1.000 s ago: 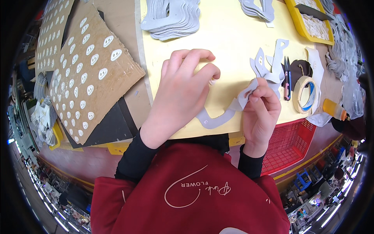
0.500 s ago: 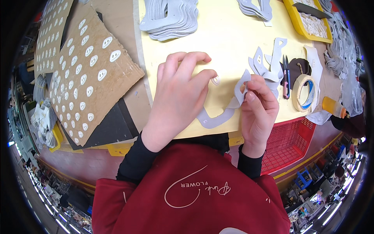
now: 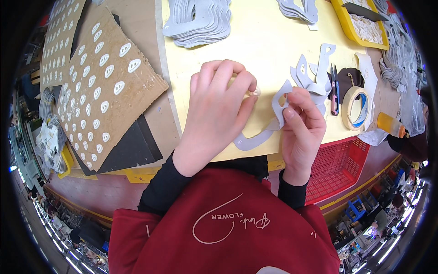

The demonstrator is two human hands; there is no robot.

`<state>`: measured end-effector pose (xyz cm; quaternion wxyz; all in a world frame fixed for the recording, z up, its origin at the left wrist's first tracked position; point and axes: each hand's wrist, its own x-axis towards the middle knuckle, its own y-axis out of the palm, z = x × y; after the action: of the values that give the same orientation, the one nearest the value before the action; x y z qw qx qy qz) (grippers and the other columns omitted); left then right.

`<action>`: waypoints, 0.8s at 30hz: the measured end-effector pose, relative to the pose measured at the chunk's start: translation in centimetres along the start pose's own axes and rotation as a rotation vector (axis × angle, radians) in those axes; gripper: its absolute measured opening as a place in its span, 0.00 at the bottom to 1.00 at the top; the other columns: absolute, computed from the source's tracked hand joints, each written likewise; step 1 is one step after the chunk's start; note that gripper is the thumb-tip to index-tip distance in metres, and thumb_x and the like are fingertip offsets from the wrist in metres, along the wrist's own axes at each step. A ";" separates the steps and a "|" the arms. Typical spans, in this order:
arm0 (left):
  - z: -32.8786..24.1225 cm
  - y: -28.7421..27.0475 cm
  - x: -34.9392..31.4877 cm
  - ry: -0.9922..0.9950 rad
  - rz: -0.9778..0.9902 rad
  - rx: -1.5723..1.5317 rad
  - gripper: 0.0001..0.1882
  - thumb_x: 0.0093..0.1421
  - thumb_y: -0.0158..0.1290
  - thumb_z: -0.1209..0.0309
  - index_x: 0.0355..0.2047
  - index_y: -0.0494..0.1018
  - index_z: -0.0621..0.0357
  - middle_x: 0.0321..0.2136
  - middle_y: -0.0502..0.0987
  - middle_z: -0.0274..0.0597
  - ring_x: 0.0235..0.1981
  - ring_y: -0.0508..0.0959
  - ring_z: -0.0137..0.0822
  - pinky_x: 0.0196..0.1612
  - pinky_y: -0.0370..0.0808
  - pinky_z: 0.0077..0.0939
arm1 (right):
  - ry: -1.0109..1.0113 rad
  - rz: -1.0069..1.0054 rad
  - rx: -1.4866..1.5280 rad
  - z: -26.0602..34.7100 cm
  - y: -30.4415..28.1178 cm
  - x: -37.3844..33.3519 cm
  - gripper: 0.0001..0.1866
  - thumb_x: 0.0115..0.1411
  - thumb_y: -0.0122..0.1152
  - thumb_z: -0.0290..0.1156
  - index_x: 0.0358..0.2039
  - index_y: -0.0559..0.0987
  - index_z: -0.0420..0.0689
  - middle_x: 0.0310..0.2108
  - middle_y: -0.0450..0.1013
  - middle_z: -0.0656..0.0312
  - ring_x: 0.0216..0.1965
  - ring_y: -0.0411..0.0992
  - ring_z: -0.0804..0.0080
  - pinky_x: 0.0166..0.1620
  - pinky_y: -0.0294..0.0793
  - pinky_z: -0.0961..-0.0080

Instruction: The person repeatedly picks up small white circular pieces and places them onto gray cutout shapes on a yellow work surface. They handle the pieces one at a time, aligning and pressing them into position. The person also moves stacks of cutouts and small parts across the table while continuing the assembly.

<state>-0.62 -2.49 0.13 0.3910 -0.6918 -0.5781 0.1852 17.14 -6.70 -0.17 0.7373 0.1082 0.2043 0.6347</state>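
My left hand (image 3: 216,107) is closed above the yellow table sheet, its thumb and fingertips pinching a small white oval piece (image 3: 256,92). To its right, my right hand (image 3: 303,130) grips a grey curved cut-out piece (image 3: 279,102) between thumb and fingers. The long end of that piece droops toward the table's near edge, partly behind my left hand. A short gap separates the white piece from the grey one. Just beyond my right hand lie more grey cut-outs (image 3: 323,68), loosely heaped.
Stacks of grey pieces (image 3: 200,23) stand at the far side. A cardboard sheet (image 3: 112,86) with rows of white ovals lies left. Small scissors (image 3: 335,91), a tape roll (image 3: 356,108), an orange bottle (image 3: 391,124) and a yellow tray (image 3: 365,29) sit right; a red basket (image 3: 337,171) is below.
My left fingers have drawn together around the small white piece and moved slightly right. My right hand and the grey piece have barely shifted.
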 end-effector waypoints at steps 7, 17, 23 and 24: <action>0.1 0.0 -0.1 -0.068 -0.014 0.001 0.12 0.51 0.67 0.69 0.35 0.76 0.53 0.43 0.74 0.35 0.50 0.70 0.44 0.54 0.65 0.39 | 0.022 0.062 0.110 -0.1 0.1 0.3 0.17 0.59 0.60 0.10 0.50 0.80 0.31 0.53 0.70 0.58 0.42 0.70 0.80 0.48 0.71 0.83; 0.1 -0.4 -0.4 -0.056 0.029 0.006 0.13 0.50 0.64 0.73 0.37 0.77 0.52 0.46 0.73 0.36 0.53 0.69 0.45 0.54 0.64 0.42 | 0.143 0.085 0.284 -0.3 0.6 1.6 0.19 0.61 0.57 0.10 0.52 0.78 0.31 0.55 0.68 0.58 0.43 0.69 0.80 0.51 0.73 0.81; 0.2 -0.7 -0.8 -0.050 0.028 -0.008 0.13 0.51 0.61 0.75 0.38 0.77 0.53 0.49 0.73 0.37 0.55 0.69 0.46 0.56 0.64 0.43 | 0.109 0.096 0.193 -0.6 0.4 1.8 0.18 0.63 0.55 0.13 0.53 0.78 0.34 0.52 0.75 0.54 0.55 0.75 0.64 0.63 0.73 0.36; 0.2 -0.8 -0.9 -0.056 0.027 -0.027 0.12 0.52 0.60 0.75 0.39 0.77 0.53 0.49 0.73 0.37 0.55 0.69 0.46 0.57 0.64 0.43 | 0.120 0.090 0.187 -0.6 0.3 1.8 0.18 0.63 0.55 0.13 0.53 0.78 0.34 0.52 0.75 0.54 0.55 0.75 0.64 0.63 0.73 0.36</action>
<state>-1.56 -3.25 0.46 0.3627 -0.6993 -0.5819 0.2021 16.80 -4.96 -0.88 0.6813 0.1475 0.3015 0.6506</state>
